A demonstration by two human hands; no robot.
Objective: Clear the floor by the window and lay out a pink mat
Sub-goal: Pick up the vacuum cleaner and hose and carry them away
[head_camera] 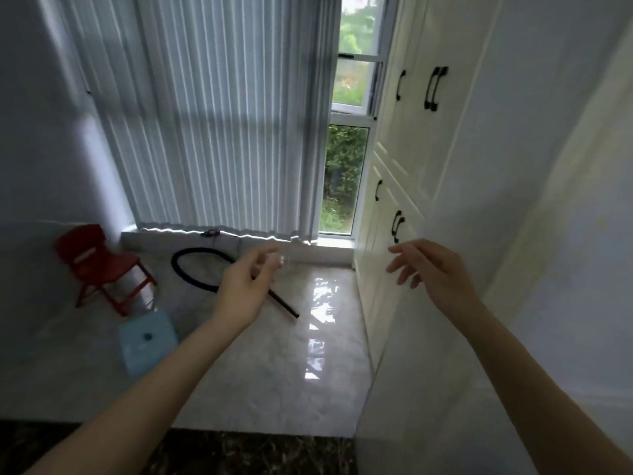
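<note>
On the glossy marble floor [291,365] below the window [346,176] lie three things. A small red chair [102,265] stands at the left wall, a light blue stool [147,341] is in front of it, and a black hose [202,269] loops across the tiles towards the middle. My left hand [246,286] is raised over the hose with loosely bent fingers and holds nothing. My right hand [428,265] is raised beside the cupboard, fingers spread, also with nothing in it. No pink mat is in view.
Grey pleated curtains [222,114] cover most of the window down to a low sill [212,236], where a small dark object [209,232] lies. White cupboards with black handles [411,149] line the right side. A dark stone threshold [246,450] crosses the near floor.
</note>
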